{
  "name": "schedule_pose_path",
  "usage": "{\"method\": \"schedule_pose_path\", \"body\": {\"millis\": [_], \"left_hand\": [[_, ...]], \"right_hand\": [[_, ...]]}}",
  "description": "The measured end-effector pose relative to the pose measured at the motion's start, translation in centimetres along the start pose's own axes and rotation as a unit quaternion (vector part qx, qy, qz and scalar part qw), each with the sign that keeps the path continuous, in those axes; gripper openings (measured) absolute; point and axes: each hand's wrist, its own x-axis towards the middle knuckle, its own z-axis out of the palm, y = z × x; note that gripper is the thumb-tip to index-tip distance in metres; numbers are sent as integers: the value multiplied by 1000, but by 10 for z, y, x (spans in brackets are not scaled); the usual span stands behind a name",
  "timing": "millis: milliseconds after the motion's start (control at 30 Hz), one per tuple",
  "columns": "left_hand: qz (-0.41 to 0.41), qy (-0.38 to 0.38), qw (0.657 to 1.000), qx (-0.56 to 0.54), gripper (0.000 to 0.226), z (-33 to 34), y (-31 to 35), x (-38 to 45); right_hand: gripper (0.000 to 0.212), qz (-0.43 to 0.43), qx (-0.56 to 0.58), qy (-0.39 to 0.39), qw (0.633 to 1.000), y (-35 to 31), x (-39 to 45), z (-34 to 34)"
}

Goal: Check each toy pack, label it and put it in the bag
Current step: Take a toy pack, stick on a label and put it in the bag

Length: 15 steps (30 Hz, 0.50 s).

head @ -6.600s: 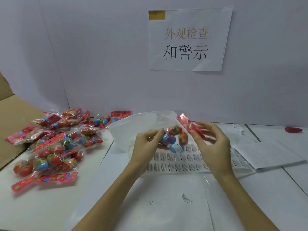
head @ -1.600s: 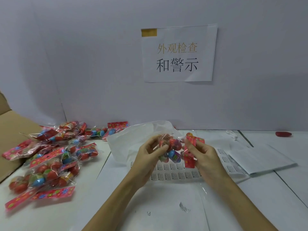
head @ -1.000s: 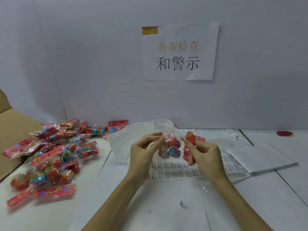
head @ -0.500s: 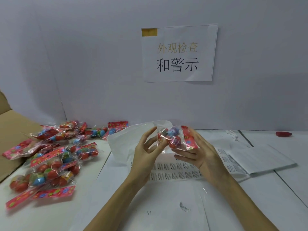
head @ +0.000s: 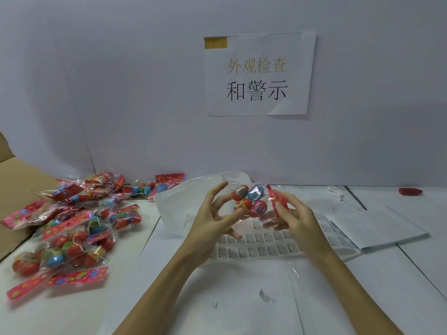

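Holding four coloured balls inside its clear film, the toy pack (head: 251,201) is in the air just above the label sheet (head: 266,243). The right hand (head: 294,218) pinches its red header; the left hand (head: 212,221) has spread fingers, and a fingertip seems to touch the pack from below. Behind the sheet lies the white bag (head: 183,204); left of it, a pile of packs (head: 72,223).
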Motion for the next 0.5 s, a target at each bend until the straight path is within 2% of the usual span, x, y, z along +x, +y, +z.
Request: {"method": "schedule_pose_path", "body": {"millis": [100,167,267,367,500], "left_hand": [[-7,-18,1000,20,70,-4,-3,-1],[-2,-30,999,31,59,-2,-3,-2],[9,7,998,61,32,4,-1,-5],[-7,57,995,82,28,5,-1,-7],[2,84,991,102,24,11,0,-6]], "right_hand": [[48,101,170,-7,980,-2,4,2],[49,114,223,4,968,-1,5,2],[52,126,203,9,971,0,2,5],[47,110,172,27,979,2,1,7],[42,57,96,96,989,9,2,9]]}}
